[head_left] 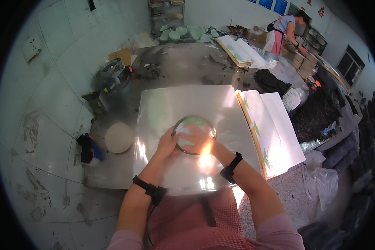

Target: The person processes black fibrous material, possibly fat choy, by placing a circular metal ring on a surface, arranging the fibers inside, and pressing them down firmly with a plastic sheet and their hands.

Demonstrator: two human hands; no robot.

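A round, glossy disc with a dark, shiny rim (pixel 188 119) and a white and green surface lies in front of me over a large shiny sheet (pixel 187 98). My left hand (pixel 167 142) is closed at the disc's left edge, its fingertips partly hidden at the rim. Over the lower right of the disc rests my right hand (pixel 198 141), blurred and partly washed out by glare. Its fingers seem stretched out flat toward the left. Black bands with small modules circle both wrists.
Left of the sheet sit round beige discs (pixel 119 137) and a dark blue and orange object (pixel 88 150). White printed sheets (pixel 275 129) with a wooden strip (pixel 252 131) lie at right. Farther back are a black fibrous pile (pixel 318 118), pale green pieces (pixel 181 32) and a co-worker (pixel 285 31) handling stacked discs.
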